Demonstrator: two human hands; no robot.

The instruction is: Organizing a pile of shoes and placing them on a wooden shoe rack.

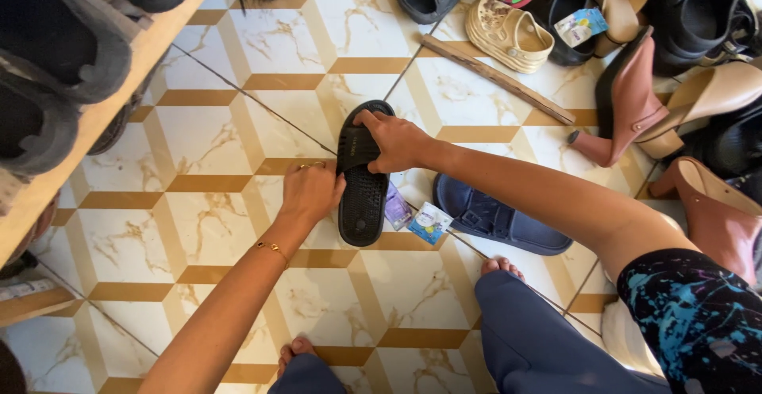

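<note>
At the bottom of the frame the person's bare toes (298, 346) and blue trouser legs (532, 338) show above the cream and gold patterned floor tiles (214, 140). A thin gold bracelet (271, 246) circles the left wrist.

Just above, at the centre of the frame, the left hand (311, 192) curls its fingers against the left edge of a black slide sandal (363, 176), which lies sole-up on the tiles with its toe pointing to the top of the frame. The right hand (394, 140) lies over the upper half of the same sandal, fingers bent down over its right side and thumb across the top. Both hands are partly closed, gripping the sandal from opposite sides.

Just right of the sandal lie two small paper tags (414, 218), and beside them a dark blue slide sandal (496, 218).

Further up, a wooden stick (496, 78) lies slantwise on the tiles. Beyond it sits a beige clog (508, 35), and at the right edge stand brown heeled shoes (627, 104). A wooden shelf (103, 108) with black shoes (55, 53) fills the upper left.
</note>
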